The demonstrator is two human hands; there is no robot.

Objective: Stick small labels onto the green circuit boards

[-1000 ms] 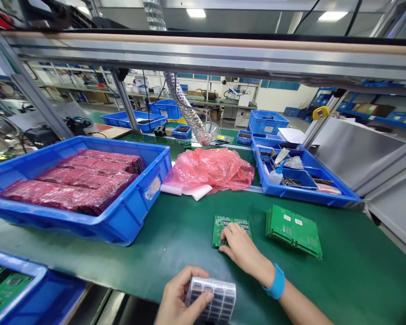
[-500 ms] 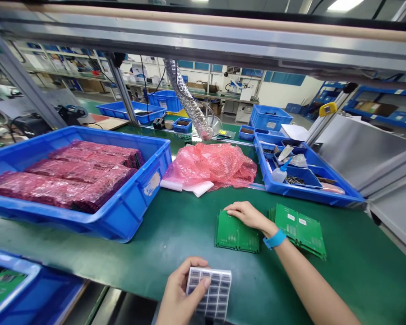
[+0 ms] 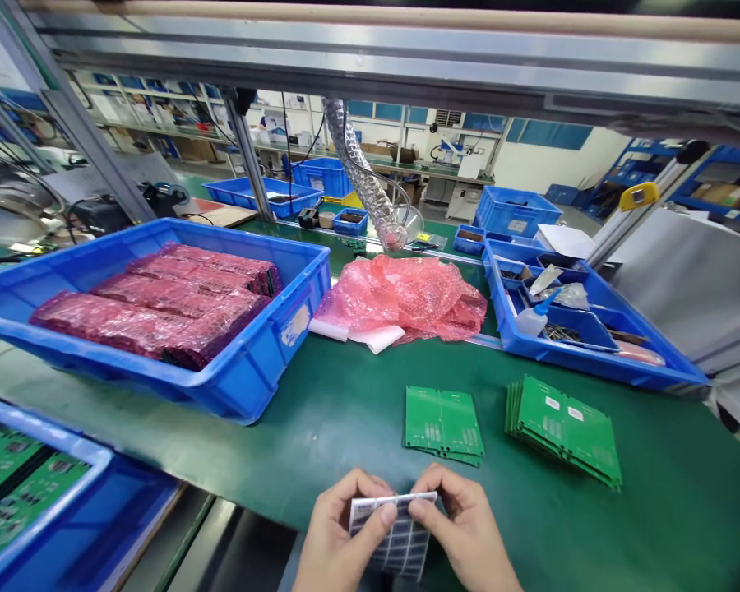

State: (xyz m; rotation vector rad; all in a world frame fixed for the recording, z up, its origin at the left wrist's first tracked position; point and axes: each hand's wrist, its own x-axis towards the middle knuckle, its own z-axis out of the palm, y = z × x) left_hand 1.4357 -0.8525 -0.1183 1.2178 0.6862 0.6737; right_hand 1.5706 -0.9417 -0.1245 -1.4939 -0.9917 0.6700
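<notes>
A sheet of small grey labels (image 3: 400,543) is held at the near edge of the green table. My left hand (image 3: 349,530) grips its left side between thumb and fingers. At the sheet's top right, the thumb and fingers of my right hand (image 3: 460,522) pinch the edge, which looks bent over. Beyond my hands lies a small stack of green circuit boards (image 3: 442,421) with no white labels on top. Farther right, a taller, fanned stack of green boards (image 3: 567,426) shows two white labels on its top board.
A blue bin (image 3: 265,362) at the left holds pink-wrapped bundles. Pink bubble wrap (image 3: 407,296) lies mid-table under a foil duct (image 3: 367,181). At the right is a blue tray (image 3: 530,347) with parts and a bottle. Another blue bin (image 3: 99,485) with boards stands lower left.
My right hand has left the nearer board stack and come to the label sheet, taking hold of its upper edge. The sheet's top is now bent. The view has shifted slightly.
</notes>
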